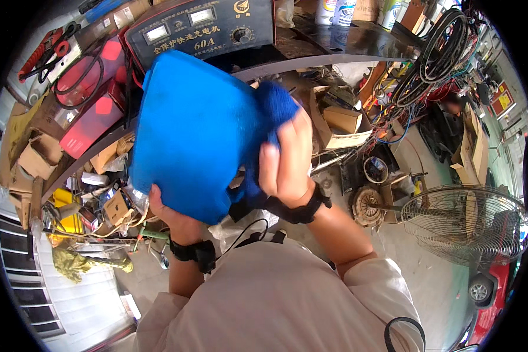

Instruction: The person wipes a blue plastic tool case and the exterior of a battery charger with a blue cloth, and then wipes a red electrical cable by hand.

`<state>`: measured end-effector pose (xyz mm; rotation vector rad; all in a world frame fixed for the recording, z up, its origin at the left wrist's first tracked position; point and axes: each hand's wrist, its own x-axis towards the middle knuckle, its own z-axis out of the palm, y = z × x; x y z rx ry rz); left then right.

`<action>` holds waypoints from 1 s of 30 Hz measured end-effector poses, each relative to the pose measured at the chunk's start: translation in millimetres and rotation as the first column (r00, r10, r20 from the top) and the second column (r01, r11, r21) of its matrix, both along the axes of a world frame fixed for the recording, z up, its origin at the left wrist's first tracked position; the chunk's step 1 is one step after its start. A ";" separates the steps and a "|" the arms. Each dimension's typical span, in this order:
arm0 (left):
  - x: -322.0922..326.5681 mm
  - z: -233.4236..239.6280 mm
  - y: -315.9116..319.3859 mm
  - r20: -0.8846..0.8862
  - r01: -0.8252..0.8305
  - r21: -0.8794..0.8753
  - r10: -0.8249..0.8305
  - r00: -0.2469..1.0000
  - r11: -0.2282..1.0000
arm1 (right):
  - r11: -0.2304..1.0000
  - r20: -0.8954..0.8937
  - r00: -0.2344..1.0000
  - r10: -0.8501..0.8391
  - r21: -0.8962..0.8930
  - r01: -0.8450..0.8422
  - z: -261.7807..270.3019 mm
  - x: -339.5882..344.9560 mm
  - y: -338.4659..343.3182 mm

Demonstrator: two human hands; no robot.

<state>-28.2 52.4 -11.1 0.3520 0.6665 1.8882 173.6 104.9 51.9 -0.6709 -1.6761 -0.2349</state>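
Note:
A blue plastic case or panel (193, 132) is held up in front of my chest, its broad flat face towards me. My left hand (178, 220) grips its lower left edge, the thumb over the face and the other fingers hidden behind. Bunched in my right hand (292, 158) is a dark blue cloth (276, 104), which lies against the right side of the blue piece. Motion blurs the right hand and the cloth. Both wrists wear black bands. Behind the blue piece stands a black battery charger (211, 31) with two meters and a knob.
Spray cans (344, 13) stand on the dark bench (361, 44). Coiled black cables (442, 53) hang at the right above a cardboard box (347, 140) of parts. A wire-caged fan (462, 224) and a clutch pressure plate (366, 207) are lower right. Red boxes (92, 119) sit left.

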 end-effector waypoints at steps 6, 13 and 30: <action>8.1 -12.5 -6.4 0.004 0.123 -0.048 -0.123 0.992 0.991 | 0.781 -0.623 0.619 0.478 -0.022 -0.624 -19.8 -22.4 -21.6; 22.4 0.1 1.1 0.080 0.206 0.044 -0.209 0.975 0.978 | 0.851 -0.407 0.848 0.340 -0.251 -0.462 -27.9 -34.1 -29.9; 0.9 -18.3 -26.6 -0.303 -0.048 0.246 0.124 0.945 0.968 | 0.998 0.044 0.998 0.037 -0.051 -0.035 4.2 1.4 11.9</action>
